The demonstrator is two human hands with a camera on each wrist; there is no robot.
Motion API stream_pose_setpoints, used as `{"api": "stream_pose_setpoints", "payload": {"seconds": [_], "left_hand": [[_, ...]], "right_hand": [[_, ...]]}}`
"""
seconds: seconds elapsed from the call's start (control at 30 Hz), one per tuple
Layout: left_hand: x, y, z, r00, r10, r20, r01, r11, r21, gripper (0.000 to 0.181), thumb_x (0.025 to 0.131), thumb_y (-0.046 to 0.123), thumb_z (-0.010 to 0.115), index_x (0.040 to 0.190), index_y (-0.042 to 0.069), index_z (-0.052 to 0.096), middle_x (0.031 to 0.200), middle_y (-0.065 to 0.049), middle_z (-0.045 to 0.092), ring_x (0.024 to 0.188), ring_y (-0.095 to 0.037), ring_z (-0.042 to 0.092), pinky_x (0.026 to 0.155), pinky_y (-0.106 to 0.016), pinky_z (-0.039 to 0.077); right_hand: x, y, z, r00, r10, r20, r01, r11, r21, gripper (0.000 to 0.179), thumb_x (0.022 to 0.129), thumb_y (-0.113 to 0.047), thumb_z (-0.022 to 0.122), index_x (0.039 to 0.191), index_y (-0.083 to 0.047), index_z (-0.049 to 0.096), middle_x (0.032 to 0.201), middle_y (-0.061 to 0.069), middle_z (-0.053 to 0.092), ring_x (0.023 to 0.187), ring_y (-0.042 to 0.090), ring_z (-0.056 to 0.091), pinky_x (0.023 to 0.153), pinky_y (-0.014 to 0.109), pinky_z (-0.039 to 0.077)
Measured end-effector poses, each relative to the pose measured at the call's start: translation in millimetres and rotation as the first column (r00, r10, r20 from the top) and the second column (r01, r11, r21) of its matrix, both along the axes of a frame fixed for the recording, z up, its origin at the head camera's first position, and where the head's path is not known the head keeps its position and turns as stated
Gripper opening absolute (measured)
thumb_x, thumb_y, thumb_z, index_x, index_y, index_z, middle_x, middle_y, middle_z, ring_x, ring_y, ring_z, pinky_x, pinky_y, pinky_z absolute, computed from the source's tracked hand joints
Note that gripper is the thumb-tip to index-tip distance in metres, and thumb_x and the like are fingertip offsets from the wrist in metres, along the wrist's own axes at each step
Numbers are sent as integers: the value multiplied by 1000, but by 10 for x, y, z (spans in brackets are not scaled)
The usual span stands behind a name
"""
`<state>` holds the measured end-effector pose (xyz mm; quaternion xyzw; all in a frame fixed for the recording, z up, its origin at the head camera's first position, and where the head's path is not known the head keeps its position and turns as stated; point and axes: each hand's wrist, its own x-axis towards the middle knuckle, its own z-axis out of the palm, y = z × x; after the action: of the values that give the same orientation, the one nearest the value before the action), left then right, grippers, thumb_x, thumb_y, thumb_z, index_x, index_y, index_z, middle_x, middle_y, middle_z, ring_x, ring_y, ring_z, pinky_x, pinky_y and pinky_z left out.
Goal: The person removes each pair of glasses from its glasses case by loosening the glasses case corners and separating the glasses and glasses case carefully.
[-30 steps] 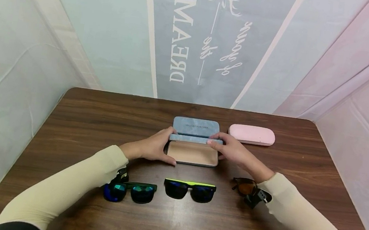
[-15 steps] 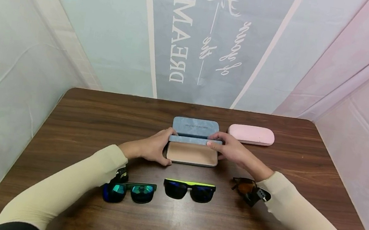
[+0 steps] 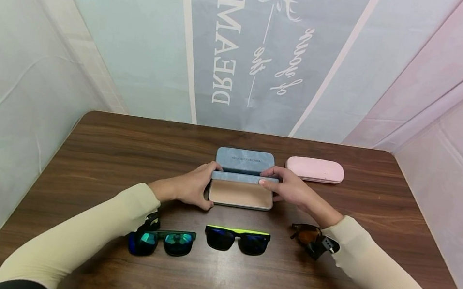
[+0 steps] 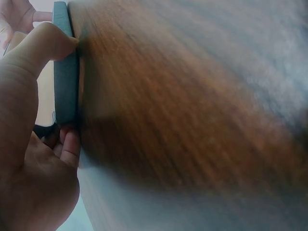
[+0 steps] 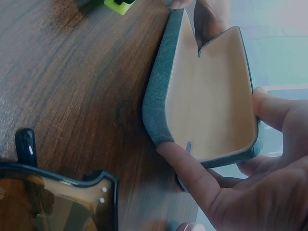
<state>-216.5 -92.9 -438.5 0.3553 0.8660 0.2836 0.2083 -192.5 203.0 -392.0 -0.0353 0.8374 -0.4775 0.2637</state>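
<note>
A blue glasses case (image 3: 241,195) with a beige lining stands open, its lid raised, in the middle of the table. My left hand (image 3: 192,185) grips its left end; in the left wrist view the thumb (image 4: 50,41) bends over the front wall and the fingers lie at the end. At the right end my right hand (image 3: 293,189) holds the lid (image 5: 226,91), thumb on its edge, with a finger (image 5: 185,166) against the base's corner. No object shows inside the case. Some fingertips are hidden behind it.
Directly behind lies a second blue case (image 3: 245,160), closed, with lettering; a pink case (image 3: 315,169) is to its right. In front are mirrored sunglasses (image 3: 178,243), black-and-yellow sunglasses (image 3: 237,240) and brown-lensed sunglasses (image 3: 306,235), the last partly hidden by the right wrist camera.
The raised lid has tilted slightly toward the front. My left thumb has drawn back leftward along the case's front edge. The sunglasses and the other cases stay put.
</note>
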Motion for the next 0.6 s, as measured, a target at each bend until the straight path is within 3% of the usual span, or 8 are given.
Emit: {"api": "stream_pose_setpoints", "payload": {"seconds": [0.6], "left_hand": [[-16,-21,15,1000,4,10,-4,1000,16,90,79,25,86,147,3,31,147,-21,41,135,-30,42,107,-47,43]], "right_hand": [[-1,0,-16,1000,9,2,-9,1000,-15,37,104,-20,62,132,3,56,144,26,47,120,40,58,87,50,57]]}}
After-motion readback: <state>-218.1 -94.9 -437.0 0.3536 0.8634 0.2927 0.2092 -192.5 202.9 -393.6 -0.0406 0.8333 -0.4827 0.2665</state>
